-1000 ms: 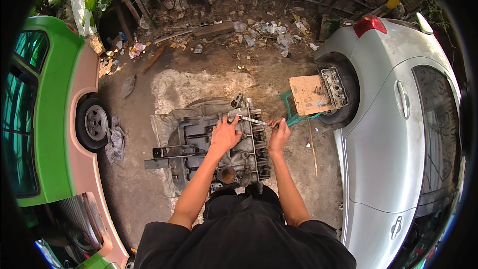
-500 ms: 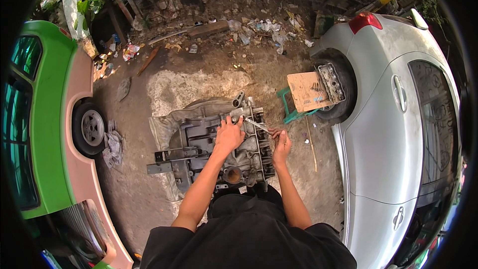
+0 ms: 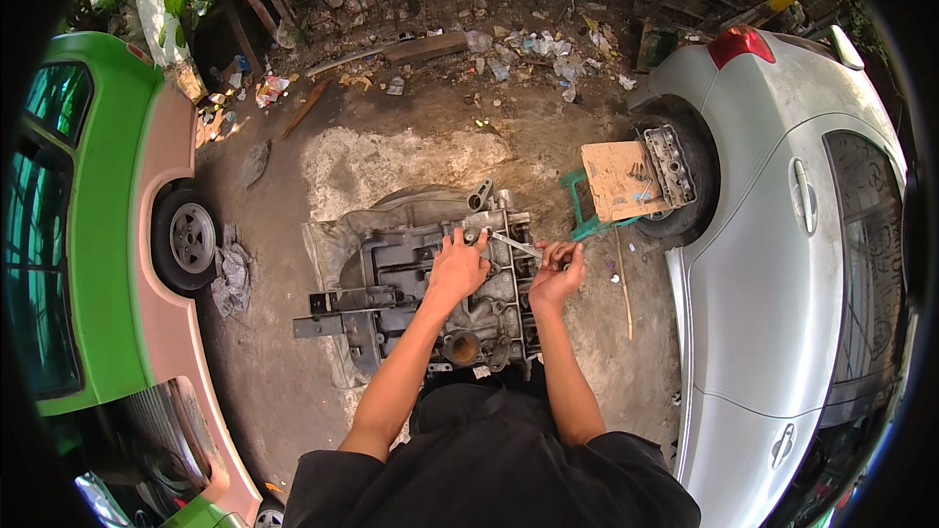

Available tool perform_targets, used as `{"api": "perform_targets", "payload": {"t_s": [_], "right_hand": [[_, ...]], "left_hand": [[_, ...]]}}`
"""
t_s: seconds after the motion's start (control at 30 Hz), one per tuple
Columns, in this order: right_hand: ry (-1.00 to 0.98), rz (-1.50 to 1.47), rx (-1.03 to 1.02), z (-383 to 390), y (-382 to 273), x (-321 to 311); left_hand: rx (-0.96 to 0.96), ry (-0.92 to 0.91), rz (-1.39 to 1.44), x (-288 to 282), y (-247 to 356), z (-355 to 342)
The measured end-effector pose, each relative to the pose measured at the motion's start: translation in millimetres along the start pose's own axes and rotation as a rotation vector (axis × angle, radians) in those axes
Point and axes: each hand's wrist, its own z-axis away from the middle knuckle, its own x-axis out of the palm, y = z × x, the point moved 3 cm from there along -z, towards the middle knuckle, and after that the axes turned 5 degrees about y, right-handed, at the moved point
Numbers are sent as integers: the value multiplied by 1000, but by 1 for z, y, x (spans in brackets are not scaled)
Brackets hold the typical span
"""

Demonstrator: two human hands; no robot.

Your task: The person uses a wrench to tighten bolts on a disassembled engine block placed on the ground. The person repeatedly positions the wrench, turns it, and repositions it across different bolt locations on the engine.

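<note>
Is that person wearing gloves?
No, the right hand holding the wrench is bare, and so is the left hand.

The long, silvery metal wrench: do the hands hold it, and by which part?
The right hand holds the long, silvery metal wrench by its right end. The left hand is at the other end; whether it grips there cannot be told.

A green car point(image 3: 110, 220) stands at the left; a crumpled grey sheet point(image 3: 232, 282) lies just beside its wheel point(image 3: 192, 238). A silver car point(image 3: 748, 284) stands at the right, red tail light point(image 3: 740, 45) at its far end. Near its tyre point(image 3: 702, 176), a green stool point(image 3: 590, 228) supports a brown board point(image 3: 611, 171). A thin stick point(image 3: 624, 288) lies nearer. Far side: plank point(image 3: 425, 47) and scattered litter point(image 3: 567, 66).
</note>
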Motion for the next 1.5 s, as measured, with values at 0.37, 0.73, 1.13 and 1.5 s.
{"api": "perform_targets", "payload": {"t_s": [0.37, 0.73, 1.13, 1.5], "right_hand": [[102, -207, 240, -9, -20, -1], [337, -205, 253, -28, -14, 2], [226, 20, 337, -87, -10, 42], [-311, 600, 718, -171, 173, 141]], "left_hand": [[-45, -34, -35, -8, 6, 2], [-19, 38, 41, -2, 2, 6], [13, 51, 37, -1, 1, 11], [-103, -2, 128, -12, 2, 4]]}}
